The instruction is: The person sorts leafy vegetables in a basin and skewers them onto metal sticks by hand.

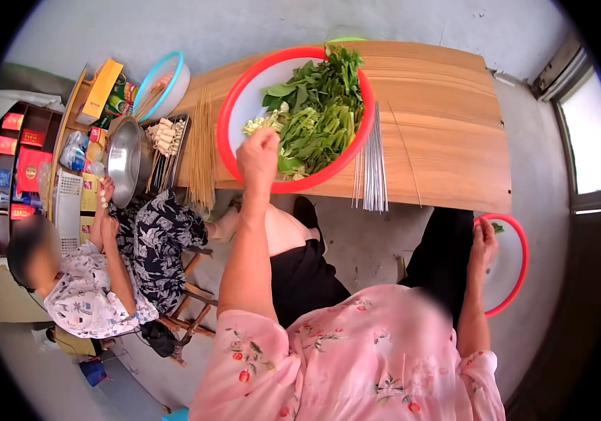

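A large red-rimmed white basin on the table holds bunches of leafy greens and a small heap of pale, thin pieces. My left hand hangs over the basin's near left side, fingers curled closed beside the pale pieces. Whatever it may hold is hidden. Low on the right, my right hand is closed at the left rim of a second red-rimmed basin. A bit of green leaf shows beyond its fingertips. I cannot make out anything between those fingers.
On the wooden table lie metal skewers, bamboo skewers and a tray of skewered food. A co-worker sits at left by a steel bowl. Farther back stands a blue-rimmed basin.
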Motion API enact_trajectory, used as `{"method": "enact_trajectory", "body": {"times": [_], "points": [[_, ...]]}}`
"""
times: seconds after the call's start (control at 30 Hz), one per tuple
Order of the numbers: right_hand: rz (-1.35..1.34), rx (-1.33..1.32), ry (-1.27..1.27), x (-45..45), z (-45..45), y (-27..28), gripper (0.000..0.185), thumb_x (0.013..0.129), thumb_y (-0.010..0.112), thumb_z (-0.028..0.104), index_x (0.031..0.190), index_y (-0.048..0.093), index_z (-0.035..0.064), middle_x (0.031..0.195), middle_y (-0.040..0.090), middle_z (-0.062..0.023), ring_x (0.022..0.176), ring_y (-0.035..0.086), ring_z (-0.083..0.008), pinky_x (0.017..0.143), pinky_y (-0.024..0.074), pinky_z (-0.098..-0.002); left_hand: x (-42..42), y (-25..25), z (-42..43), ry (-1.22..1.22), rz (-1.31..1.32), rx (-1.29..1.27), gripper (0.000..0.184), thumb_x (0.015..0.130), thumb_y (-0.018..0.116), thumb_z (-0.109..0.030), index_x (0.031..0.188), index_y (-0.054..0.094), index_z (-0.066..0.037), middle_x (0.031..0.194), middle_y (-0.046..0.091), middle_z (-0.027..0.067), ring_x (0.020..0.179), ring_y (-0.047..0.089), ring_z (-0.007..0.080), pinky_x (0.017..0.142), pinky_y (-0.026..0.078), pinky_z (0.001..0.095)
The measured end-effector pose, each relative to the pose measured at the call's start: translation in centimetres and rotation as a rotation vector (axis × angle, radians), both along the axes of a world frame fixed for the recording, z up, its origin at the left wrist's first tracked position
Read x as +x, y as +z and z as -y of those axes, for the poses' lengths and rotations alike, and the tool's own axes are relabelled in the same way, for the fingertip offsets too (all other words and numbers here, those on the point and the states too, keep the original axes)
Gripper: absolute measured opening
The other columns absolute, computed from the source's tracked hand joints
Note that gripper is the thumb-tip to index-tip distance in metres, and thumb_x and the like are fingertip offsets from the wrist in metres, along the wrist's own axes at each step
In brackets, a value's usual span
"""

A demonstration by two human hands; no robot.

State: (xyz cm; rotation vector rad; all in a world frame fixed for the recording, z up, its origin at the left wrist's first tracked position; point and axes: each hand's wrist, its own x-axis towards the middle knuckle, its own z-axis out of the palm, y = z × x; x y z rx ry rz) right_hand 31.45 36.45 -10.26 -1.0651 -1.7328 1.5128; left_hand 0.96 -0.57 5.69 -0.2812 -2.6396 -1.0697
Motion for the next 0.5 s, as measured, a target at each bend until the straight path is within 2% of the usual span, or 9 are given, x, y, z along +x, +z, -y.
{"method": "enact_trajectory", "body": {"times": [0.07,0.1,0.13,0.2,0.27,0.4,0.43,0.5], "points": [[0.295,0.488,0.166,-0.1,1.0,0.3,0.023,0.086,0.059,0.007,0.108,0.062,0.0011,0.094,0.063,-0.0107,0.085,0.061,-0.0217,0.078,0.0478,-0.0311,-2.9,-0.5,0.8,0.049,0.004,0.040,0.019,0.077,0.063,-0.016,0.093,0.067,-0.007,0.083,0.068,0.0128,0.078,0.066,0.0289,0.070,0.050,0.0361],[0.293,0.567,0.190,-0.1,1.3,0.2,0.020,0.084,0.058,0.005,0.104,0.062,0.0031,0.093,0.060,-0.0126,0.087,0.059,-0.0265,0.077,0.0470,-0.0345,-4.0,-0.7,0.6,0.010,0.027,0.009,0.021,0.077,0.063,-0.014,0.095,0.067,-0.005,0.083,0.068,0.0125,0.078,0.066,0.0239,0.070,0.050,0.0329],[0.293,0.583,0.193,-0.3,1.4,0.2,0.020,0.084,0.058,0.005,0.104,0.062,0.0031,0.093,0.060,-0.0126,0.087,0.059,-0.0265,0.077,0.0470,-0.0345,-4.9,-1.0,0.5,-0.028,0.045,-0.021,0.023,0.076,0.063,-0.012,0.097,0.066,-0.003,0.083,0.069,0.0122,0.078,0.066,0.0189,0.071,0.050,0.0297],[0.367,0.707,0.190,-0.5,1.2,0.2,0.018,0.084,0.057,0.005,0.100,0.062,0.0030,0.092,0.058,-0.0127,0.088,0.056,-0.0292,0.078,0.0450,-0.0376,-6.2,-1.9,0.1,-0.046,0.051,-0.070,0.024,0.076,0.062,-0.014,0.098,0.066,-0.004,0.083,0.068,0.0134,0.079,0.066,0.0222,0.072,0.049,0.0311],[0.393,0.739,0.189,-1.0,1.3,0.6,0.017,0.083,0.057,0.005,0.099,0.062,0.0033,0.092,0.058,-0.0129,0.089,0.055,-0.0299,0.079,0.0439,-0.0387,-7.5,-3.4,-0.2,-0.061,0.173,-0.081,0.021,0.076,0.062,-0.019,0.094,0.067,-0.010,0.088,0.068,0.0114,0.085,0.064,0.0300,0.075,0.049,0.0380],[0.475,0.892,0.192,-1.7,1.1,0.3,0.016,0.084,0.055,0.005,0.098,0.063,0.0040,0.091,0.058,-0.0129,0.089,0.053,-0.0311,0.081,0.0417,-0.0400,-8.7,-5.4,-0.5,-0.119,0.158,-0.151,0.023,0.076,0.066,-0.023,0.095,0.068,-0.010,0.090,0.068,0.0107,0.088,0.063,0.0301,0.077,0.049,0.0395],[0.499,0.903,0.183,-1.9,1.0,0.1,0.015,0.084,0.055,0.006,0.097,0.063,0.0044,0.090,0.058,-0.0128,0.088,0.053,-0.0312,0.081,0.0413,-0.0405,-8.9,-5.7,-0.6,-0.137,0.180,-0.172,0.024,0.076,0.068,-0.026,0.095,0.069,-0.011,0.095,0.067,0.0118,0.094,0.061,0.0304,0.081,0.048,0.0400],[0.528,0.911,0.179,-2.1,0.7,-0.3,0.015,0.084,0.055,0.006,0.096,0.063,0.0045,0.089,0.058,-0.0127,0.088,0.052,-0.0313,0.080,0.0412,-0.0406,-9.3,-6.3,-1.0,-0.142,0.208,-0.155,0.024,0.076,0.068,-0.027,0.095,0.069,-0.012,0.097,0.066,0.0128,0.096,0.060,0.0309,0.083,0.047,0.0403]]}}
